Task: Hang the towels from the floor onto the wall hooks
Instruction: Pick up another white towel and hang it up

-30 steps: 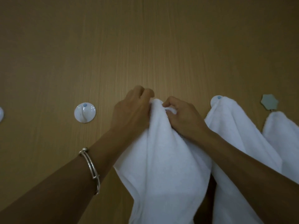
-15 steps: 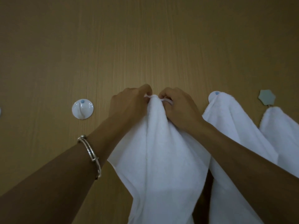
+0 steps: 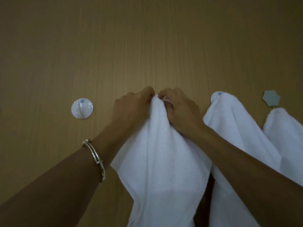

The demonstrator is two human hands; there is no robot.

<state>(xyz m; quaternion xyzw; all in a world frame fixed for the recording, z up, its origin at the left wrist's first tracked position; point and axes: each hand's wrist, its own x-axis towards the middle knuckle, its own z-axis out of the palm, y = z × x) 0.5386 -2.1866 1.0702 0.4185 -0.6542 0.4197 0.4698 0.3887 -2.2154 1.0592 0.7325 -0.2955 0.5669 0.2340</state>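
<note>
On the wall (image 3: 147,46), head view: flat tan panel w/ fine vertical wood grain, matte, fills the whole frame; dim light. Both arms reach up to it from the bottom corners. The left hand (image 3: 131,108) and right hand (image 3: 180,112) meet knuckle to knuckle, fingers curled, each pinching the bunched top of a white towel (image 3: 164,161) against the wall. The towel is soft terry, gathered to a peak between the hands & falling in broad folds past the bottom edge. Can't tell if that peak sits on a hook; the hands cover it. To the left, well apart, is a round white hook (image 3: 82,108): glossy plastic disc, small blue dot at top, bare. Right of the hands a second towel (image 3: 237,128), same white terry, hangs from a second round hook (image 3: 215,96), mostly covered by it. Further right is a hexagonal hook (image 3: 271,98), dull grey-green, w/ a third towel (image 3: 287,136) hanging just below it. A thin silver metal bangle (image 3: 95,158) sits on the left forearm.
</note>
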